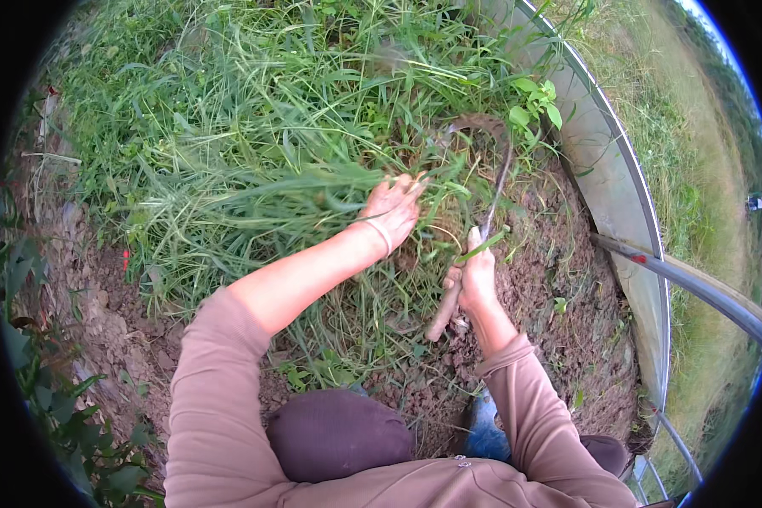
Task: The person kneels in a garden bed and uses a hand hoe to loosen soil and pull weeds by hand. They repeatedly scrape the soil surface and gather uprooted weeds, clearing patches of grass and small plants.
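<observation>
My right hand (478, 270) is closed on the wooden handle (443, 314) of a sickle, whose curved metal blade (498, 133) reaches up and bends left into the weeds. A green stem lies across the top of this hand. Left of the sickle, my left hand (394, 206) is among long green grass (279, 190), a light band around its wrist. Its back faces up and blades of grass pass by its fingers; whether it grips any of them is hard to see. Soil and roots show between the blade and the hands.
A translucent plastic sheet wall (609, 171) curves along the right side, with a metal pipe (705, 289) crossing it. Broad-leaved plants (95, 438) stand at the lower left. Bare clumpy soil (546, 273) lies beside the sheet. My knee (340, 435) and a blue boot (486, 432) are below.
</observation>
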Demonstrator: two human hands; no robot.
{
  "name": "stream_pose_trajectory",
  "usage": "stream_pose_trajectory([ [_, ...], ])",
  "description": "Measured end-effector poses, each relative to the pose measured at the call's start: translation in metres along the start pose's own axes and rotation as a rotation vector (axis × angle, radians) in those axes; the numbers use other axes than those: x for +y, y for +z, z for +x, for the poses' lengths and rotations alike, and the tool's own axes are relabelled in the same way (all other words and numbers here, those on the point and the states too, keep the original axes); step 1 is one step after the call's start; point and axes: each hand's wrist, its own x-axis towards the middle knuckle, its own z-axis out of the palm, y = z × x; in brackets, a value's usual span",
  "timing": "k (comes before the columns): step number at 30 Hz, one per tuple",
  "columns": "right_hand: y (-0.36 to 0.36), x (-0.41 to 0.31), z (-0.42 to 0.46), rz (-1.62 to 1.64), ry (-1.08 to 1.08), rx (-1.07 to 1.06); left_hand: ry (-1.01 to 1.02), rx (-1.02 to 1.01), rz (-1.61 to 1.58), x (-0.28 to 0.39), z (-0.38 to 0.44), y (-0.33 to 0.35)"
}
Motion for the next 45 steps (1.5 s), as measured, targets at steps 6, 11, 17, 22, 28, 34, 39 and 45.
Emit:
stream_pose_trajectory([
  [6, -0.027, 0.014, 0.013, -0.131, 0.016, 0.018, -0.166, -0.186, -0.033, -0.029, 0.065, 0.006],
  [11, -0.031, 0.017, 0.016, -0.228, -0.144, -0.138, -0.275, -0.442, -0.303, -0.038, 0.08, 0.023],
  [17, -0.066, 0.031, 0.072, -0.861, -0.416, -0.017, -0.25, -0.347, -0.406, -0.024, 0.08, 0.026],
  [22, -0.075, 0.039, -0.032, -0.614, 0.015, -0.011, -0.199, -0.32, -0.411, -0.033, 0.049, 0.041],
  [28, -0.063, 0.023, -0.08, -0.169, 0.314, -0.252, -0.186, -0.357, -0.473, -0.006, -0.06, 0.021],
  [34, -0.031, 0.015, -0.059, -0.183, 0.158, -0.183, -0.405, -0.316, -0.464, -0.043, -0.131, 0.02],
  [39, 0.018, 0.039, -0.023, 0.269, 0.362, -0.311, -0.261, 0.229, -0.278, -0.056, -0.082, 0.031],
  [45, 0.0, 0.071, -0.057, 0.034, 0.587, -0.28, -0.182, -0.401, -0.113, -0.072, -0.008, 0.008],
])
